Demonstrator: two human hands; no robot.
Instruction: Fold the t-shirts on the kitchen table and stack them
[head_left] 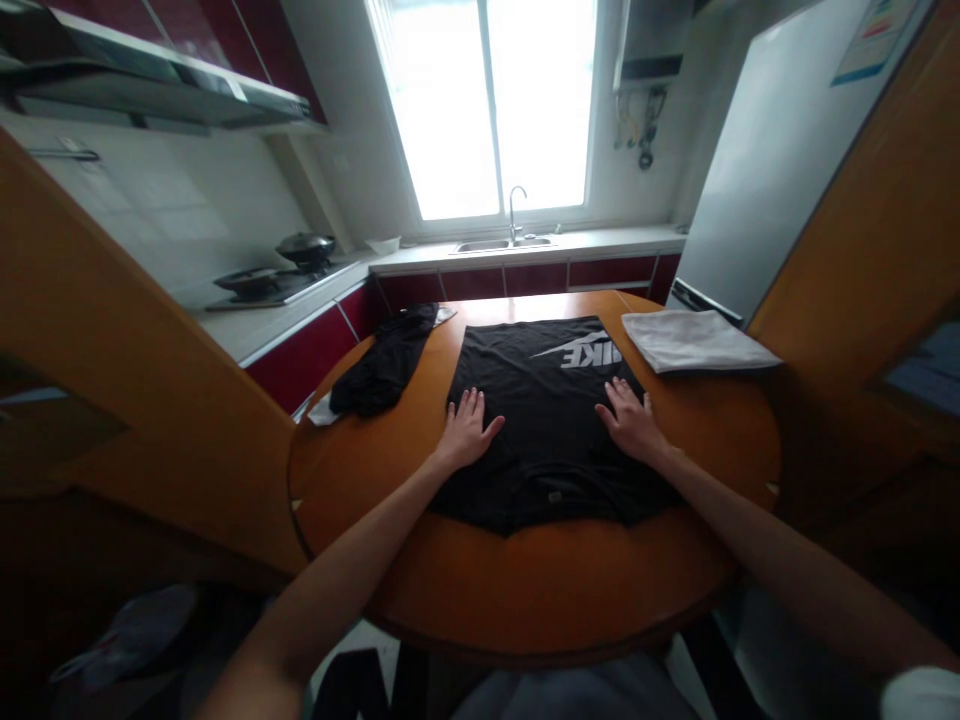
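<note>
A black T-shirt [544, 415] lies spread flat on the round wooden table [525, 590], its collar toward me. White lettering that reads NIKE shows upside down near its far right corner. My left hand [469, 432] rests flat on the shirt's left side, fingers spread. On the right side, my right hand [630, 425] also lies flat with its fingers apart. Neither hand grips the cloth. The parts of the shirt under my palms are hidden.
Crumpled dark clothing [386, 365] with white bits lies at the table's left. A folded white cloth [694, 340] sits at the right. Beyond are a counter with a sink [484, 245], a stove with pans [304, 248] and a refrigerator [765, 170].
</note>
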